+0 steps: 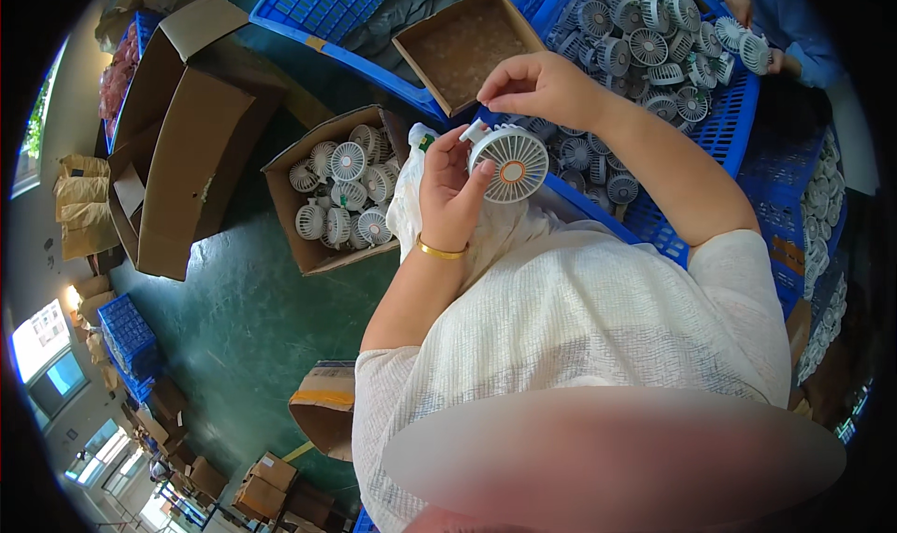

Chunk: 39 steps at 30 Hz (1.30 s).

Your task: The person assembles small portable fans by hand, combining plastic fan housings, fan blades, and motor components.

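The white fan (pixel 510 167) is in front of the person's white shirt (pixel 598 318), and the grip of the left hand (pixel 445 185) is clamped on it, with the thumb upon its grille. The right hand (pixel 553 89) is just above the fan, its fingers bent; if this grip is together or apart, I cannot tell. Beyond are a shallow box (pixel 474 49) and a blue crate (pixel 727 133) of fans. To the left, one carton (pixel 348 258) with more fans stands on the green floor (pixel 248 299).

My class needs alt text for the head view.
A person in a white top holds a round white fan in the left hand, the right hand close beside it. Nearby, a cardboard box and a blue basket hold many similar fans.
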{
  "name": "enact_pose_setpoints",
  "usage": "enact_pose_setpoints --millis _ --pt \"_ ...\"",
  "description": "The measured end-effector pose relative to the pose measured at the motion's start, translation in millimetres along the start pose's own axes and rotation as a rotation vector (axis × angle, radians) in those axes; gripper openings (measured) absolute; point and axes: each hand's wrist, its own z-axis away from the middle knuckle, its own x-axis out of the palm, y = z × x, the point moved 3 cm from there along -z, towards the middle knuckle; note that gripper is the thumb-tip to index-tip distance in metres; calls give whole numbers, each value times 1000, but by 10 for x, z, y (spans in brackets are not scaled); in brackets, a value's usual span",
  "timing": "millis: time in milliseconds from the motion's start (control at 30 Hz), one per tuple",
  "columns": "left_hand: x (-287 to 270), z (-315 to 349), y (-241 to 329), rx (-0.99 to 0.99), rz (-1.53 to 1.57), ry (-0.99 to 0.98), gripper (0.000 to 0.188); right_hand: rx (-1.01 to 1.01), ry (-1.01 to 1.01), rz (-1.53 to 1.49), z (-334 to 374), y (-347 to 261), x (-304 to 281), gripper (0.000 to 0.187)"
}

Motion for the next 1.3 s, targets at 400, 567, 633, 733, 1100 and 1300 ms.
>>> enact_pose_setpoints --millis 400,567,633,733,1100,1300 --pt "20 19 -3 39 -86 -73 47 -2 21 -47 181 67 95 16" --pt "23 20 -9 55 -98 -67 47 6 24 -24 196 67 101 15" --pt "24 13 -8 43 -102 -63 47 -29 27 20 200 57 93 14" --pt "22 14 -10 33 -143 -57 47 -103 37 71 217 59 91 13" --pt "15 39 -31 36 -214 -60 48 -253 0 288 246 -12 64 12" --pt "-6 64 -55 61 -225 -79 48 -179 -20 206 261 11 90 12"
